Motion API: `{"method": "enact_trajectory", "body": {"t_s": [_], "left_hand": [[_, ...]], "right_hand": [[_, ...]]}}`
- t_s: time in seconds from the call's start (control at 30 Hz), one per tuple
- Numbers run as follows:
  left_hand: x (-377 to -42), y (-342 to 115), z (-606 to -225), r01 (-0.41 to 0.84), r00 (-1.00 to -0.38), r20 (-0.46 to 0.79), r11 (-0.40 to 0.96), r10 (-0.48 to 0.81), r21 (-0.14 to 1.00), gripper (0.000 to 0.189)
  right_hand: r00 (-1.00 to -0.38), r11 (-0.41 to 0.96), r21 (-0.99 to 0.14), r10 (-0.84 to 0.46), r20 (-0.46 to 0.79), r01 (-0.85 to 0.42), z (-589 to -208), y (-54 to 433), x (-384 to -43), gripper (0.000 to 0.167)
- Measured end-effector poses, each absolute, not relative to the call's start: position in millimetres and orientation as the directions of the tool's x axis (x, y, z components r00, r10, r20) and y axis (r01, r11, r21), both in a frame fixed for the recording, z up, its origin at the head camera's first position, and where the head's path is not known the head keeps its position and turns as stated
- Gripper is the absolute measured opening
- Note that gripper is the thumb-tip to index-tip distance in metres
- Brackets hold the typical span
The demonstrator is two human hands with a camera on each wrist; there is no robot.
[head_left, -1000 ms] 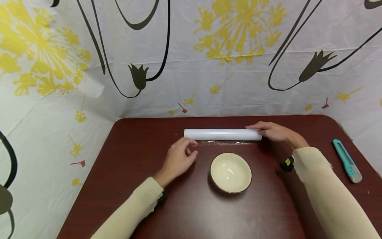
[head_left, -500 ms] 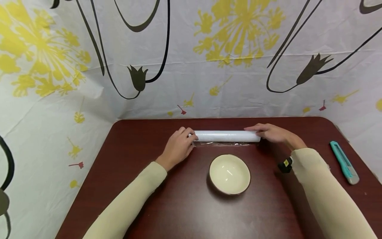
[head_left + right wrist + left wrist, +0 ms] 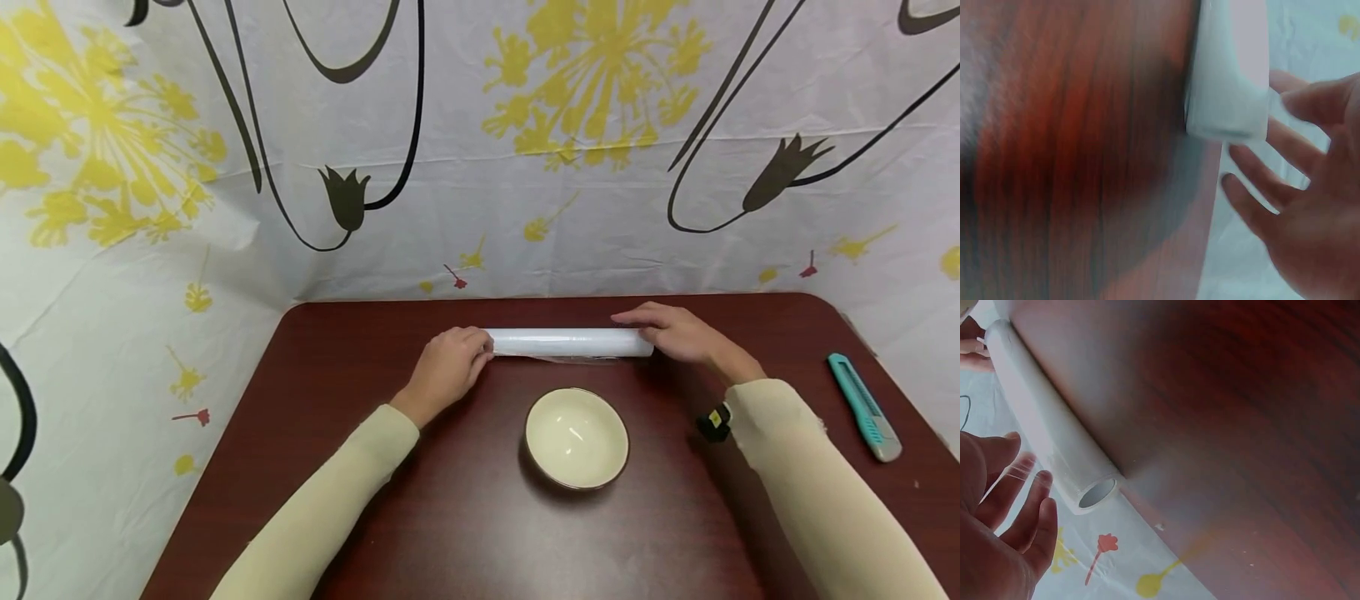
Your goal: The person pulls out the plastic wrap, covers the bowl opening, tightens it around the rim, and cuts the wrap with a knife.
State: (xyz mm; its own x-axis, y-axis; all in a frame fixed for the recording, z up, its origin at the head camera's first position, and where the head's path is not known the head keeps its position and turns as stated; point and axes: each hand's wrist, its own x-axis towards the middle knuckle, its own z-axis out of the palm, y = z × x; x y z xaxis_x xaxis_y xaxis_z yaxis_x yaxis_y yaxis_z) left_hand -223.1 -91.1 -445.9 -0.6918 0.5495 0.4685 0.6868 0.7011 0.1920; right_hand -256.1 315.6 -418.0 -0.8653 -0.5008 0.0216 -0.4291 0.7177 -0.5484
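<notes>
We list the following. Item: one white, glossy cylindrical roll of clear plastic film (image 3: 566,342), lying crosswise near the far edge of a dark red-brown wooden table (image 3: 465,533); its hollow end shows in the left wrist view. Left hand (image 3: 447,367): at the roll's left end, fingers loosely bent and apart from the thumb, with clear film (image 3: 1022,467) across the fingertips. Right hand (image 3: 678,333): at the right end, fingers spread, clamped on nothing; we cannot tell whether it touches the roll. Item: one round cream bowl with a brown rim (image 3: 577,437), upright, on the near side of the roll, well apart from both hands. Item: one teal-and-grey utility knife (image 3: 864,408), lying by the table's right edge. Backing: white cloth printed with yellow flowers (image 3: 450,108).
</notes>
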Motion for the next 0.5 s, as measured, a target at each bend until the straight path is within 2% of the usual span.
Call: {"method": "enact_trajectory", "body": {"t_s": [0.13, 0.23, 0.37, 0.5], "left_hand": [[-222.2, -89.1, -442.9, 0.678, -0.704, 0.472, 0.699, 0.530, 0.226, 0.007], [-221.6, -88.4, -440.7, 0.663, -0.720, 0.466, 0.707, 0.514, 0.244, 0.007], [-221.5, -88.4, -439.0, 0.638, -0.746, 0.451, 0.720, 0.491, 0.272, 0.007], [-221.4, -88.1, -438.8, 0.626, -0.759, 0.444, 0.721, 0.475, 0.298, 0.008]], "right_hand": [[-0.845, 0.723, -0.454, -0.513, 0.152, -0.521, -416.9, 302.8, -246.4, 0.030], [-0.823, 0.724, -0.398, -0.528, 0.206, -0.564, -417.9, 294.0, -239.0, 0.033], [-0.820, 0.755, -0.322, -0.538, 0.193, -0.571, -421.2, 287.2, -230.8, 0.041], [-0.812, 0.770, -0.259, -0.550, 0.194, -0.583, -426.6, 284.8, -225.1, 0.042]]}}
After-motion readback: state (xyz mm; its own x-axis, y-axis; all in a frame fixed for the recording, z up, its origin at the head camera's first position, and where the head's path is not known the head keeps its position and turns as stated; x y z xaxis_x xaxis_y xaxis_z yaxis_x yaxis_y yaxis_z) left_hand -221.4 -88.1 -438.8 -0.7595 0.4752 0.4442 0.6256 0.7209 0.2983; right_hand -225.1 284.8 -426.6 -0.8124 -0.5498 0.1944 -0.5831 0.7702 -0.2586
